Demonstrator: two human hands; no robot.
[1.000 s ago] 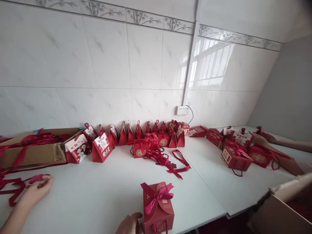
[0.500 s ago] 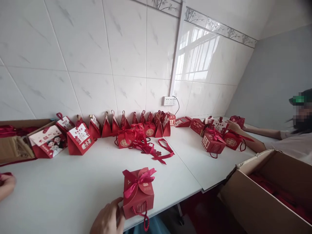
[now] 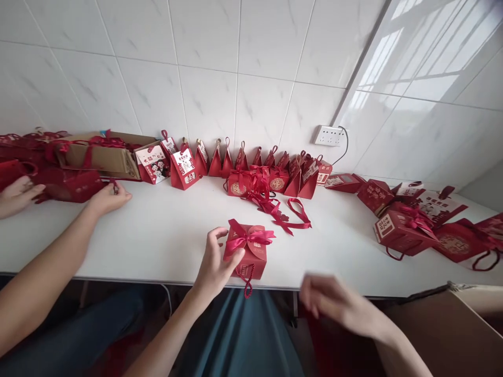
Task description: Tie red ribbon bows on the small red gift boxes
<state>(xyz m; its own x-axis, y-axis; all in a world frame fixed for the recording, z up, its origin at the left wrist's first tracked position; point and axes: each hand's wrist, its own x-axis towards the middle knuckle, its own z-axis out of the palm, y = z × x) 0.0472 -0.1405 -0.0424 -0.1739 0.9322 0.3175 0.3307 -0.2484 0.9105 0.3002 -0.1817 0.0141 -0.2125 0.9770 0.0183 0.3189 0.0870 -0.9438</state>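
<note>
A red gift box (image 3: 257, 259) with a pink ribbon bow on top and a twisted cord handle stands near the table's front edge. My left hand (image 3: 218, 262) is around its left side, thumb across the near face and fingers bent toward the back corner. To the right of the box, my right hand (image 3: 334, 303) is smeared by motion at the table edge and apart from the box; its fingers cannot be made out clearly. Behind the box lie loose red ribbons (image 3: 301, 214) on the white table (image 3: 168, 235).
Several tent-shaped red boxes (image 3: 184, 167) line the tiled wall. More bowed boxes (image 3: 406, 228) stand at right, above an open carton (image 3: 444, 324). On the left, another person's hands (image 3: 108, 199) are at a red box (image 3: 74, 184), near a ribbon-filled carton (image 3: 98, 159).
The view has swung left and down. My right hand has come into view at lower right. At left, more of the other person's arms now shows. My left hand stays at the gift box.
</note>
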